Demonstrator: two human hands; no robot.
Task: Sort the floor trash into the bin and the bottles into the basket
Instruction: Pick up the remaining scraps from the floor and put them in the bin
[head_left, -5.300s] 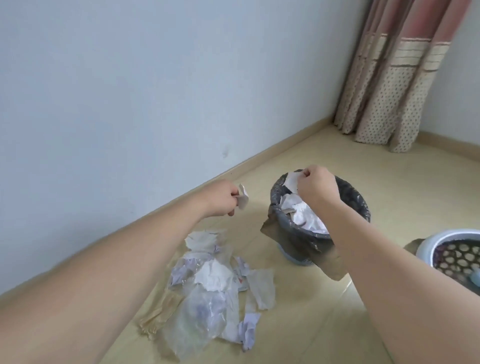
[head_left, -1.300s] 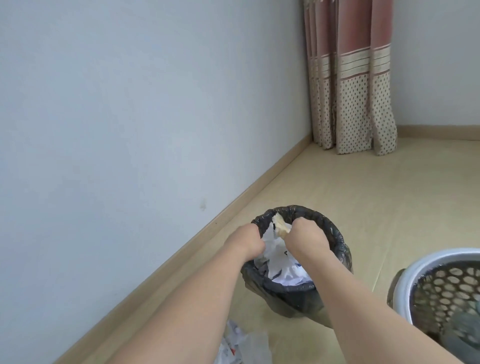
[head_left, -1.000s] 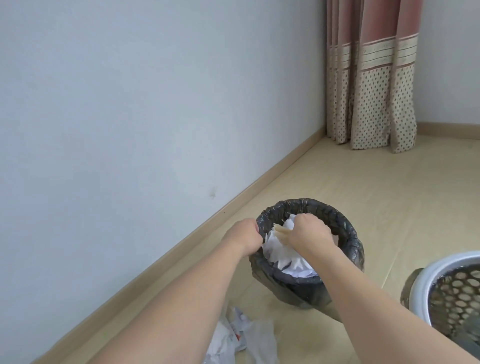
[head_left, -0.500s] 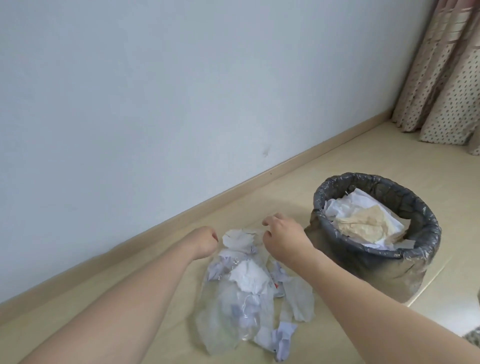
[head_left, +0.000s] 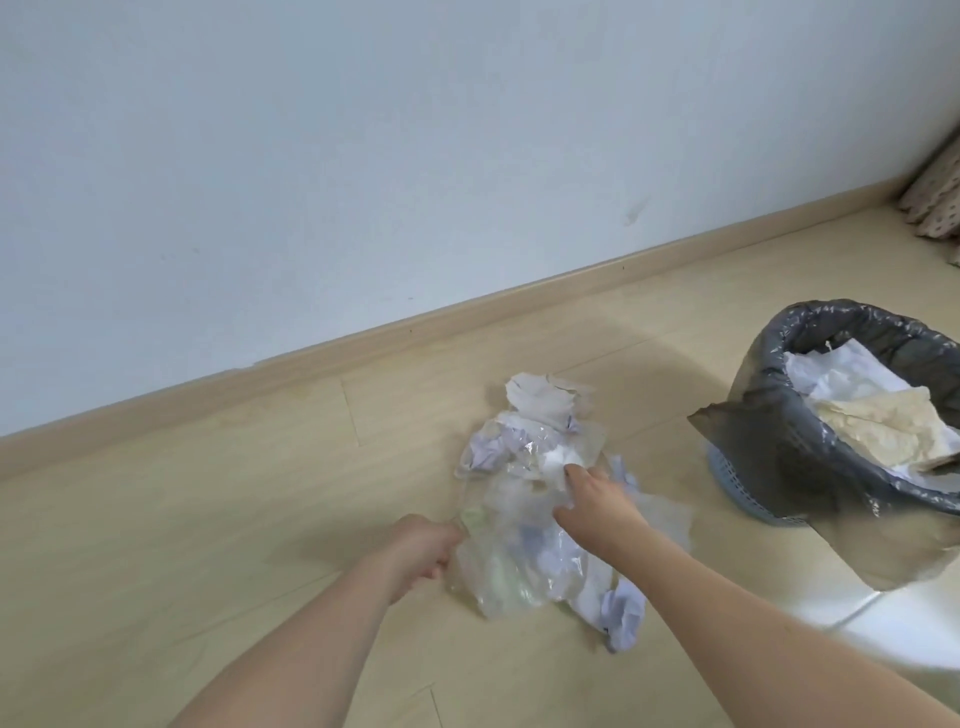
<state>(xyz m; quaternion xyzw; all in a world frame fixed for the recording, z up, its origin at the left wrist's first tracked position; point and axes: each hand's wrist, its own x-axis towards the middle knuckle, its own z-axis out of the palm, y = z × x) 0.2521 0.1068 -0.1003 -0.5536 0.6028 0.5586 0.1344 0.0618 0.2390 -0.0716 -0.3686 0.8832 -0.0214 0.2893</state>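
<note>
Head view: your bin (head_left: 769, 415) at 3 o'clock holds paper; trash (head_left: 535, 499) remains at centre, left hand (head_left: 423, 545) pinching its plastic edge, right hand (head_left: 597, 499) spread on top.

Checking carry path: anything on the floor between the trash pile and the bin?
In the head view the floor between the trash pile and the bin is bare wood; only the bin liner's loose flap juts towards the pile.

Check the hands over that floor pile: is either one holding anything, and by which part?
The left hand grips the clear plastic wrap by its left edge. The right hand lies on top of the pile; a closed grip cannot be told.
</note>
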